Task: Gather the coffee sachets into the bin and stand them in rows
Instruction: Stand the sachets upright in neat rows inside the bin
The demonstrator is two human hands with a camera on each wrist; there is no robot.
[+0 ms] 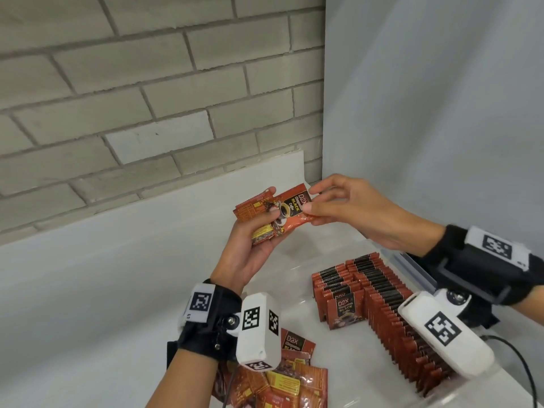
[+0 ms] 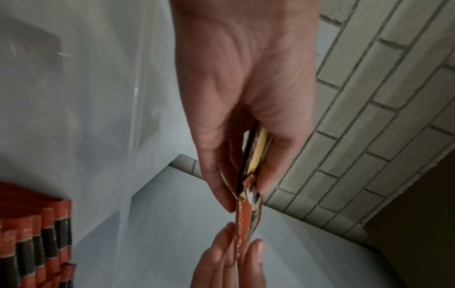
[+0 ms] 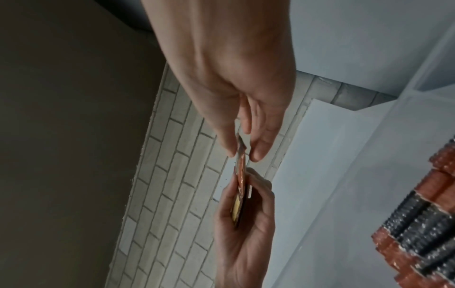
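Left hand (image 1: 250, 245) raised, fingers curled in a grip, right hand (image 1: 353, 210) pinching, fingertips meeting

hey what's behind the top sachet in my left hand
Behind the top sachet, which the right hand pinches, the left hand holds more sachets, fanned out. How many is hidden by the top one.

sachets (image 1: 287, 214): glossy foil | bin (image 1: 412, 262): clear plastic | wall (image 1: 147, 83): rough matt brick

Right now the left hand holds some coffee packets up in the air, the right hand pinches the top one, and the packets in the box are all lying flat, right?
Almost. The head view shows the packets in the box standing upright in rows, not flat. The left hand does hold a few sachets, and the right hand pinches the top one.
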